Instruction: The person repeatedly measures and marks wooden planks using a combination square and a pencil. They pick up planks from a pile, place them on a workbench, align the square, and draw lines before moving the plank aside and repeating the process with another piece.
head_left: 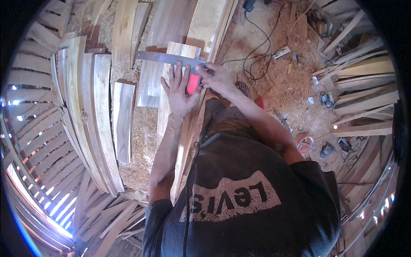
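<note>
Fingers (pixel 179 75) flat on red-handled square (pixel 193 83), plank (pixel 171 107)

place: woodworking shed | signs: stacked planks (pixel 102 115), sawdust floor (pixel 274 77), power tools (pixel 327 150), cables (pixel 257 43)

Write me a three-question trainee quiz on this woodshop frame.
1. True or false: the left hand lies flat, fingers spread, on the wooden plank.
2. Which thing lies crosswise over the plank under both hands?
A. a metal square with a red handle
B. a hammer
C. a paint brush
3. Fill in: the right hand rests at the ____ end of the square's metal blade.

Key: 1 true; 2 A; 3 right. Whether the right hand holds a pencil cannot be made out.
</note>
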{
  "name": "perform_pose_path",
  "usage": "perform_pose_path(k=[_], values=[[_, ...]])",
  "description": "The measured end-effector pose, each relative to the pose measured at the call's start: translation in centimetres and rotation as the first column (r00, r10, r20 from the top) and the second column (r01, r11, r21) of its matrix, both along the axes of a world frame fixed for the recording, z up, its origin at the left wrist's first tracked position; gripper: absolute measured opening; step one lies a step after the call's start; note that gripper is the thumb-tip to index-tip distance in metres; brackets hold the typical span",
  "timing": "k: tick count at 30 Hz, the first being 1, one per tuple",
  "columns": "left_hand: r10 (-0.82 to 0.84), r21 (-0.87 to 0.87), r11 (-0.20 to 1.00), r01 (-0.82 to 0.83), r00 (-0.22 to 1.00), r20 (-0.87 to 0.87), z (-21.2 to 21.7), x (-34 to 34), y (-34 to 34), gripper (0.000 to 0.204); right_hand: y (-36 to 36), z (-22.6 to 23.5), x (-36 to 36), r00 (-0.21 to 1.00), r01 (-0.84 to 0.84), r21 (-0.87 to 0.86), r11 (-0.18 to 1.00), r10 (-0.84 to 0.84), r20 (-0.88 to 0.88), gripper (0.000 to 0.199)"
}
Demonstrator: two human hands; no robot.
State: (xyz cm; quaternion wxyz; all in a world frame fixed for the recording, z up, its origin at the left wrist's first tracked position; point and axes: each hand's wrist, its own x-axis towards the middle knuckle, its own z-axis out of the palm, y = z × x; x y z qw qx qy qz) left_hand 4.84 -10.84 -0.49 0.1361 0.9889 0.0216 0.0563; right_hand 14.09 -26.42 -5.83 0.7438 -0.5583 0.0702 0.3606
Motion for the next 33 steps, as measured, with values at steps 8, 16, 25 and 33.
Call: perform_pose_path(k=[8, 16, 25, 33], values=[[0.049, -0.072, 0.996, -0.048, 0.999, 0.007, 0.9, 0.1, -0.4, 0.085, 0.7, 8.1, 6.9, 0.740, -0.009, -0.204, 0.979, 0.144, 0.657, 0.035], [0.050, -0.096, 0.994, -0.049, 0.999, 0.002, 1.0, 0.3, -0.5, 0.084, 9.3, 7.1, 12.7, 0.302, -0.266, -0.583, 0.768, 0.641, 0.706, 0.033], [0.062, -0.103, 0.993, -0.062, 0.998, 0.002, 1.3, -0.1, -0.4, 0.082, 7.2, 11.5, 14.9, -0.030, -0.197, -0.779, 0.595, 0.791, 0.612, 0.033], [0.061, -0.079, 0.995, -0.059, 0.998, 0.022, 0.8, -0.2, -0.1, 0.087, 6.4, 11.6, 12.6, 0.193, -0.322, -0.701, 0.636, 0.769, 0.609, 0.038]])
